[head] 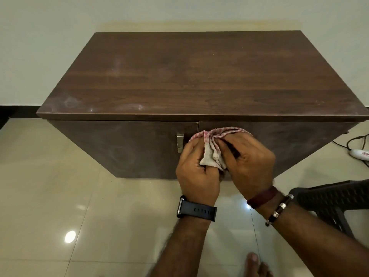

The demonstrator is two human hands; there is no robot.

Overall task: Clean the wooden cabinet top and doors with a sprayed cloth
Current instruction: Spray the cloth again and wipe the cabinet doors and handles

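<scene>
A dark wooden cabinet (199, 76) stands against the wall, its top smeared with pale dusty marks near the front left. Two doors (123, 148) face me, with a metal handle (180, 142) on the left one. Both hands hold a bunched red-and-white checked cloth (213, 150) in front of the doors' meeting line. My left hand (196, 172) grips the cloth's lower pale end. My right hand (249, 166) pinches its folds from the right. The right door is partly hidden behind the hands.
A dark plastic stool (335, 204) stands at the lower right. A white power strip with black cables (359, 152) lies on the glossy tiled floor to the right. My bare foot (257, 264) shows at the bottom edge.
</scene>
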